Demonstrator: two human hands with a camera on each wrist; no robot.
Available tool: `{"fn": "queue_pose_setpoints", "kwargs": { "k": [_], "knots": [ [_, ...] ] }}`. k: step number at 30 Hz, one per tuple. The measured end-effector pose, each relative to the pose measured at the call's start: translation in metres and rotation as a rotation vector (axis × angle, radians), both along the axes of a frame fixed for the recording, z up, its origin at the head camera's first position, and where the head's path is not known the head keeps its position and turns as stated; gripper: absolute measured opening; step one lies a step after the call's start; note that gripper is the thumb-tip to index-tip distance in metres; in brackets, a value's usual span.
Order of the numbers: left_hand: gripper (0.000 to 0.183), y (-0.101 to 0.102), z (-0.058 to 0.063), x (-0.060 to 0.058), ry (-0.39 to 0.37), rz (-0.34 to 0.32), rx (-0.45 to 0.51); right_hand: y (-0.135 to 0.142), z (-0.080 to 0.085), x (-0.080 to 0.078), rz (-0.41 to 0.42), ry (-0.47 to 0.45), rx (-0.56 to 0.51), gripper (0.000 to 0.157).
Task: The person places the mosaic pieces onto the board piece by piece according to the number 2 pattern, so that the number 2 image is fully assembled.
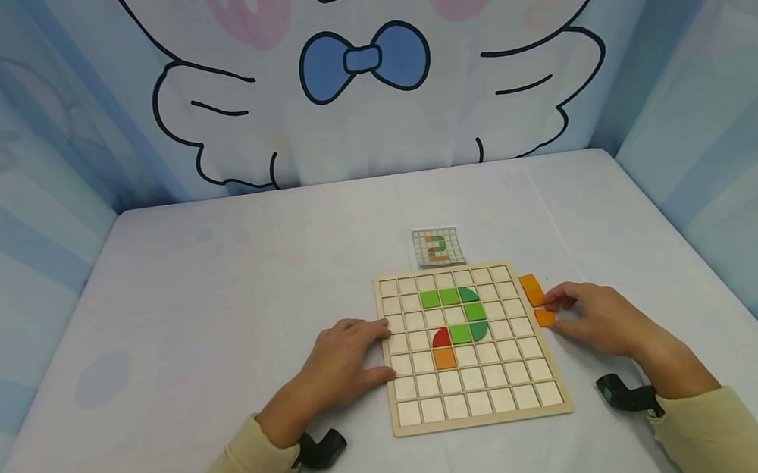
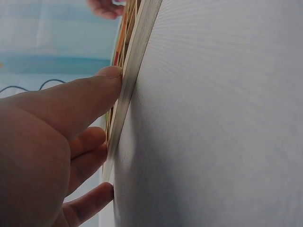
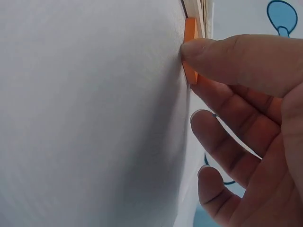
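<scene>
My left hand (image 1: 345,361) rests against the left edge of a wooden grid board (image 1: 482,423), thumb and fingertips touching its rim with the fingers fairly straight. Green, dark green, red and orange tiles sit in a curving line in the board's cells. Off the right edge, my right hand (image 1: 595,316) pinches a small orange square tile (image 1: 544,318) between thumb and index finger. The right wrist view has the thumb on the side of this orange tile (image 3: 190,30), low at the cloth, the other fingers loosely bent. Just beyond lies another orange piece (image 1: 531,289).
A small pattern card (image 1: 438,247) with a printed grid and coloured shape lies behind the board. White cloth (image 1: 222,320) covers the table. Printed curtains (image 1: 369,131) stand at the back and both sides. A black wrist device (image 1: 323,450) sits at each cuff.
</scene>
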State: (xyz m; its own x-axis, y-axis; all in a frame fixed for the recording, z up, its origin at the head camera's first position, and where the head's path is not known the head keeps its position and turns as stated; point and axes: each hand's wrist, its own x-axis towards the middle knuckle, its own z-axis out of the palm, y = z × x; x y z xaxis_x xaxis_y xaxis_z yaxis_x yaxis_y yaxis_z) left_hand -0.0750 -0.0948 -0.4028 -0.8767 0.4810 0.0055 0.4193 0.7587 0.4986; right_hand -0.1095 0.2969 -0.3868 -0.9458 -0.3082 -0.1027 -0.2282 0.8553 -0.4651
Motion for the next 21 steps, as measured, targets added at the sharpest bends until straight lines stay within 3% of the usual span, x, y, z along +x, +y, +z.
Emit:
{"fn": "queue_pose_setpoints", "kwargs": {
  "k": [21],
  "knots": [
    [0.055,0.0009,0.001,-0.0008,-0.025,0.002,-0.006,-0.0038,0.0008,0.0012,-0.006,0.002,0.006,0.033]
  ]
}}
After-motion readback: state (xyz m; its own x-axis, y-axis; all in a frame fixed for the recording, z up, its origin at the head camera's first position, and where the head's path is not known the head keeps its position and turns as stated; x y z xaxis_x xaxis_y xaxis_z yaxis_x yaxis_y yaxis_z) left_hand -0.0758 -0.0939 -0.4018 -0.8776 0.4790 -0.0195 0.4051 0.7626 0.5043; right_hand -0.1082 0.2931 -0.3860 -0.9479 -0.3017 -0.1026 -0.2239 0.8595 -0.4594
